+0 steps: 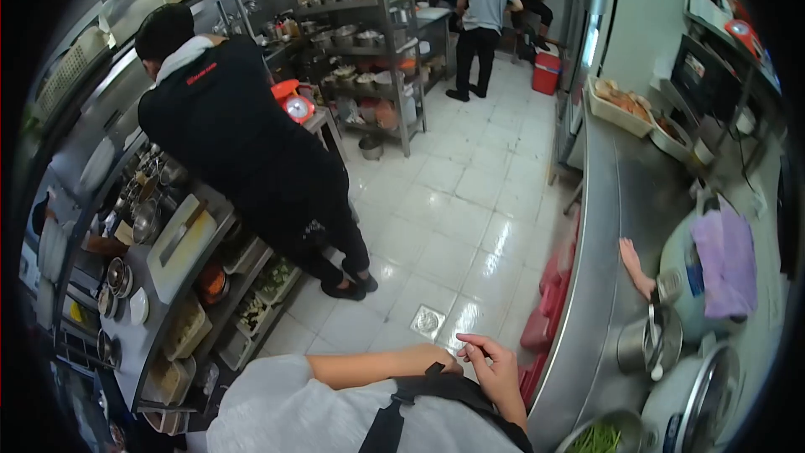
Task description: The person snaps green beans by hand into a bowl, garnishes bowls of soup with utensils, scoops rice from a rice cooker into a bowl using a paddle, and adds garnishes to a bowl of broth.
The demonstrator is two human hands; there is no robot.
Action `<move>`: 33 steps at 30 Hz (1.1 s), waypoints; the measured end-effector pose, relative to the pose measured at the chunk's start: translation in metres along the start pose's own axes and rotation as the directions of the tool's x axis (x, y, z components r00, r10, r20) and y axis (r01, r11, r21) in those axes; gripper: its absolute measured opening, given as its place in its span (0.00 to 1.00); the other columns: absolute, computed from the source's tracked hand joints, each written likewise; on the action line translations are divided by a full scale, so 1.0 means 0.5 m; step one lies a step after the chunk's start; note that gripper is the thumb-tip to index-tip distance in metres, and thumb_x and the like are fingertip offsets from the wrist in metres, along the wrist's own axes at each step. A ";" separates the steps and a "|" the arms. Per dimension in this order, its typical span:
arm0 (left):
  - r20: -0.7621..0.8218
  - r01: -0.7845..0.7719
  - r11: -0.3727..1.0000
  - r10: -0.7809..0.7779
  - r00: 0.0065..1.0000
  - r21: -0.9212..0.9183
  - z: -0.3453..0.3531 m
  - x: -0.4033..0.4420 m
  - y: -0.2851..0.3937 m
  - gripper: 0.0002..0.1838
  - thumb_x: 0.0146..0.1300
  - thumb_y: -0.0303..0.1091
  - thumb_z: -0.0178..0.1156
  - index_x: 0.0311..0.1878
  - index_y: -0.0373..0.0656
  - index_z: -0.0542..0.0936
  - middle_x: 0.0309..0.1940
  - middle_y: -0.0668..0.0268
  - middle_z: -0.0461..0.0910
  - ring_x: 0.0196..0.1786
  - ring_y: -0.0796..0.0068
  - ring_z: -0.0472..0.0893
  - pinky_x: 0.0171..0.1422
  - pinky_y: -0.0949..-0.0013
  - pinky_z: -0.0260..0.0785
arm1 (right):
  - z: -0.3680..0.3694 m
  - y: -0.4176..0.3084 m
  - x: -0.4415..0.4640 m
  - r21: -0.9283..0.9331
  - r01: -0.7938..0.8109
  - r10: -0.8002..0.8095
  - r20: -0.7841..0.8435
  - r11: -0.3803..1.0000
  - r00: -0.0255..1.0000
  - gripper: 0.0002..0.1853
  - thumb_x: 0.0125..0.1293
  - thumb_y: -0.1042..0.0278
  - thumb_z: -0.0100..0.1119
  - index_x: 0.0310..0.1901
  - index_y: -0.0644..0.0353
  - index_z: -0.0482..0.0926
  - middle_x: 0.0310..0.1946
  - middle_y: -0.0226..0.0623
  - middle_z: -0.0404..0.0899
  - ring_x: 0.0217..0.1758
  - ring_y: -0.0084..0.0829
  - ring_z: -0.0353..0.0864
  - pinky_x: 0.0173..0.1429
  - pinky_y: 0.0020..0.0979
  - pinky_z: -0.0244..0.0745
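Observation:
My right hand [493, 369] is raised in front of my body at the bottom centre. Its index finger stretches to the left, apart from the thumb, and nothing shows in it. From the left my bare forearm [360, 367] crosses my grey shirt, ending in my left hand [440, 359] close beside the right one. A black strap [436, 369] covers part of that area, and the left fingers are hidden. Nearest on the right is the steel counter [579, 310], apart from both hands.
Left, a person in black [243, 126] leans over a worktop beside a cutting board with a knife [180, 239]. A hand-shaped thing [637, 267] I cannot identify lies by a metal pot [637, 344]. Greens [597, 439] fill a bowl. Other people [485, 4] are far back.

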State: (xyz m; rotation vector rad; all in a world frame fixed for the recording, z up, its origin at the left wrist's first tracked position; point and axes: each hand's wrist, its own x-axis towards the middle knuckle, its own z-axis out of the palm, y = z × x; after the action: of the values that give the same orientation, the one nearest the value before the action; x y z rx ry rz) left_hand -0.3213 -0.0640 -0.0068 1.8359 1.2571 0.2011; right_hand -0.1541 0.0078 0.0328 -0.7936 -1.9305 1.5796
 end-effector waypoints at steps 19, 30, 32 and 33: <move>-0.258 0.159 0.952 -0.228 0.939 -0.261 -0.460 0.391 -0.233 0.16 0.60 0.43 0.54 0.42 0.43 0.84 0.33 0.54 0.83 0.39 0.53 0.82 0.44 0.58 0.71 | -0.265 0.071 0.778 0.085 0.072 -0.095 0.298 0.994 0.950 0.11 0.68 0.73 0.52 0.47 0.64 0.82 0.29 0.34 0.83 0.34 0.19 0.80 0.41 0.22 0.76; -0.049 0.372 0.872 -0.407 0.912 -0.317 -0.651 0.623 -0.336 0.20 0.61 0.49 0.52 0.41 0.43 0.83 0.35 0.52 0.82 0.42 0.51 0.80 0.47 0.57 0.71 | -0.497 0.222 1.147 0.200 0.060 -0.085 0.118 0.978 0.989 0.06 0.64 0.71 0.61 0.35 0.65 0.82 0.29 0.34 0.83 0.30 0.19 0.78 0.39 0.22 0.74; 0.006 0.487 0.814 -0.511 0.859 -0.318 -0.681 0.648 -0.343 0.27 0.65 0.57 0.47 0.38 0.41 0.83 0.33 0.51 0.82 0.41 0.51 0.80 0.47 0.57 0.71 | -0.513 0.289 1.176 0.377 -0.076 0.079 0.007 0.923 0.997 0.10 0.66 0.67 0.59 0.32 0.65 0.81 0.26 0.32 0.81 0.28 0.19 0.77 0.38 0.22 0.73; 0.027 0.538 0.780 -0.560 0.828 -0.320 -0.692 0.658 -0.346 0.31 0.66 0.62 0.45 0.37 0.41 0.84 0.32 0.51 0.82 0.40 0.50 0.80 0.47 0.57 0.70 | -0.520 0.311 1.187 0.460 -0.130 0.163 -0.033 0.878 0.986 0.12 0.67 0.65 0.59 0.31 0.65 0.80 0.24 0.31 0.80 0.27 0.19 0.76 0.37 0.21 0.73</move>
State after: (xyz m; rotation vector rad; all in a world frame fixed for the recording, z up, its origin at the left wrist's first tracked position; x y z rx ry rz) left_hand -0.4769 0.4189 -0.0312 1.1344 1.6528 0.1304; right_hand -0.3635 0.6342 -0.0549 -0.7890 -1.3846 1.9662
